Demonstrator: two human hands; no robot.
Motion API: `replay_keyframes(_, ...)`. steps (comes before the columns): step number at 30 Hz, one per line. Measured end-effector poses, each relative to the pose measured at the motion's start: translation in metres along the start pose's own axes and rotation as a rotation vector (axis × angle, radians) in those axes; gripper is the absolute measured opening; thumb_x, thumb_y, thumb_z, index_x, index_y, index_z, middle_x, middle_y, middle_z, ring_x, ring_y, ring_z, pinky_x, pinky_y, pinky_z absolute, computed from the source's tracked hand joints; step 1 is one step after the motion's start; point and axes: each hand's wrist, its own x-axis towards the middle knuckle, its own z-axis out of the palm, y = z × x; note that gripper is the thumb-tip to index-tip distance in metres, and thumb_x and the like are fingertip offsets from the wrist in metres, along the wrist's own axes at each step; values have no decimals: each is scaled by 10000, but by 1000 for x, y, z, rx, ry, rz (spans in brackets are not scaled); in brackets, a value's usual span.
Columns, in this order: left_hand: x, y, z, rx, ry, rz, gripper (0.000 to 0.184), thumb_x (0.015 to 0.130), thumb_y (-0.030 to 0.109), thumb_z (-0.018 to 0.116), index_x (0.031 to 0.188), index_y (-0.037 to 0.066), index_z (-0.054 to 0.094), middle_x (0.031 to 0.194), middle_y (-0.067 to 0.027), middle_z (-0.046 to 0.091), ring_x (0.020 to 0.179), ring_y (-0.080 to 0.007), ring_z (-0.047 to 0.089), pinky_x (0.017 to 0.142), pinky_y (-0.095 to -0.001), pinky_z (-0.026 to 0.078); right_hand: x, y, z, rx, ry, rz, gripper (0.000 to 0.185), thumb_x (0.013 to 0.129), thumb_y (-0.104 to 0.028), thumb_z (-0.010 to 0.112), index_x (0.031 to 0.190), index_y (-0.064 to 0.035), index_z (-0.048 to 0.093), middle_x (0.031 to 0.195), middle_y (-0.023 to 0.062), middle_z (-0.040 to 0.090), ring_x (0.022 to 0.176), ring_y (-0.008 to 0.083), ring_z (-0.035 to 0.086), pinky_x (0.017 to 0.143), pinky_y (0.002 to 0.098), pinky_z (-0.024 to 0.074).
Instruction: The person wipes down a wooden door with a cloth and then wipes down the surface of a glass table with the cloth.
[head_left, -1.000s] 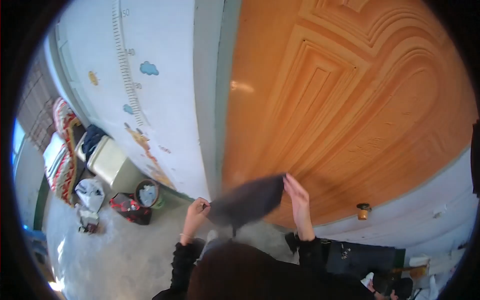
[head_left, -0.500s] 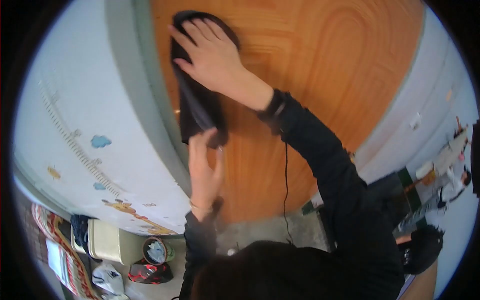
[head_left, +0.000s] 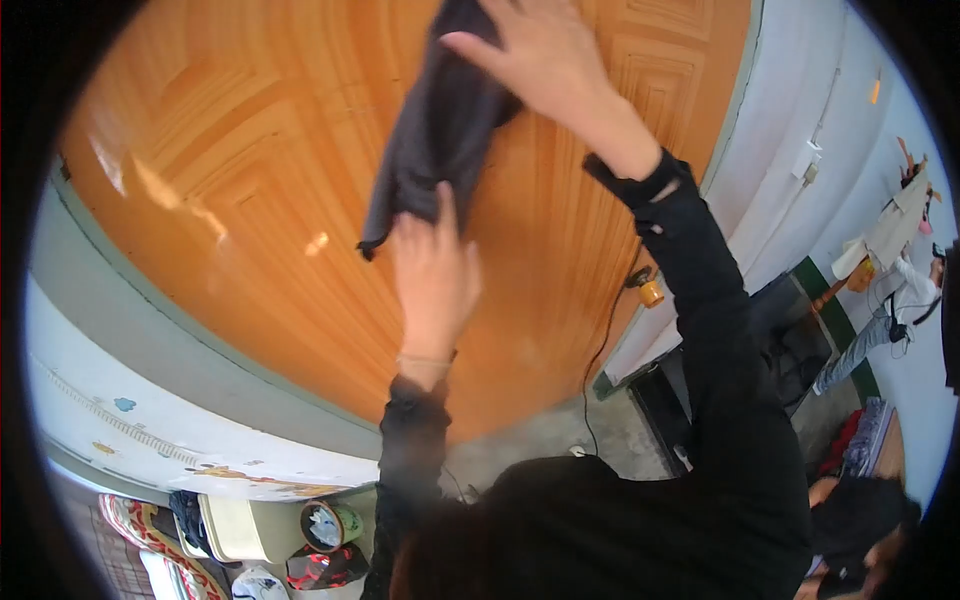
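A dark grey cloth (head_left: pixel 440 140) lies against the orange wooden door (head_left: pixel 300 200), stretched lengthwise from the top edge of the view. My right hand (head_left: pixel 545 55) presses on its upper part with the fingers spread; some fingertips are cut off by the frame's top. Lower down, my left hand (head_left: pixel 435 265) touches the cloth's bottom end, fingers extended and apart. One corner of the cloth hangs left of my left hand.
A round door knob (head_left: pixel 650 292) sits at the door's right, with a black cable (head_left: pixel 603 350) nearby. Bins (head_left: pixel 245 528) and bags (head_left: pixel 325 567) stand at the lower left. Another person (head_left: pixel 880 320) is at the far right.
The cloth, earlier held between both hands in front of the door, is now against it. Since the middle frame, the view has shifted and both hands and cloth stand farther right on the door.
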Motion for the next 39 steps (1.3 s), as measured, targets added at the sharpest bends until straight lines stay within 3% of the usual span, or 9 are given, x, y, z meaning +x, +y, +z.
replay_keyframes(6, 31, 104, 102, -104, -14, 83, 731, 814, 159, 603, 1449, -19, 287, 1249, -295, 467, 1207, -447, 417, 1081, -518, 287, -75, 122, -32, -133, -152, 147, 806, 869, -453, 599, 1474, -46, 256, 1418, 293, 360, 1331, 416, 339, 1120, 456, 257)
replay_keyframes(8, 28, 127, 127, -190, -15, 135, 707, 805, 154, 600, 1429, -26, 321, 1282, -283, 458, 1229, -426, 408, 1088, -497, 289, -99, 151, -29, -128, 23, 21, 675, 873, -442, 601, 1428, -121, 391, 1363, 190, 452, 1242, 387, 428, 1054, 466, 328)
replay_keyframes(15, 0, 148, 144, -285, -103, 55, 671, 828, 191, 619, 1405, -37, 362, 1270, -301, 463, 1236, -444, 405, 1092, -487, 295, -144, 149, -40, 18, -102, 176, 711, 882, -356, 622, 1462, -91, 309, 1377, 210, 422, 1266, 429, 380, 1072, 495, 292)
replay_keyframes(17, -8, 135, 133, -254, -166, -106, 666, 867, 241, 616, 1412, -37, 351, 1244, -345, 468, 1231, -490, 406, 1078, -506, 309, -141, 140, -39, 60, -79, 190, 719, 871, -327, 637, 1459, -78, 308, 1377, 207, 428, 1268, 429, 380, 1076, 497, 286)
replay_keyframes(23, -9, 56, 57, -117, -28, -229, 686, 898, 295, 593, 1436, -25, 313, 1260, -414, 428, 1253, -548, 356, 1078, -523, 284, -74, 58, -10, 184, 13, 25, 715, 837, -219, 665, 1448, -59, 329, 1405, 174, 437, 1272, 384, 404, 1092, 456, 274)
replay_keyframes(28, -22, -31, -13, 165, 87, -448, 698, 911, 304, 566, 1452, -28, 276, 1341, -440, 329, 1283, -563, 295, 1093, -542, 230, -11, -59, 40, 192, 149, -44, 770, 678, -134, 653, 1407, -87, 407, 1209, 114, 527, 1146, 311, 477, 986, 454, 341)
replay_keyframes(32, -67, -85, -43, 221, 97, -561, 659, 931, 255, 542, 1444, -53, 265, 1392, -396, 303, 1302, -521, 301, 1096, -515, 242, -13, -172, 81, 321, 98, -36, 798, 662, -159, 675, 1421, -164, 428, 1155, 48, 506, 1096, 243, 468, 960, 413, 344)
replay_keyframes(36, -138, -126, -58, 217, 8, -637, 615, 948, 204, 515, 1425, -90, 259, 1435, -349, 284, 1313, -485, 309, 1094, -483, 256, -51, -256, 109, 338, 16, -94, 601, 791, -155, 573, 1385, -157, 477, 1155, -3, 521, 1098, 167, 466, 969, 355, 356)
replay_keyframes(39, -171, -139, -65, 121, -62, -754, 622, 962, 279, 496, 1404, -108, 290, 1401, -378, 308, 1306, -500, 307, 1095, -496, 253, -78, -291, 123, 482, -74, -125, 583, 805, -156, 556, 1382, -144, 478, 1145, -16, 547, 1081, 151, 493, 958, 325, 377)
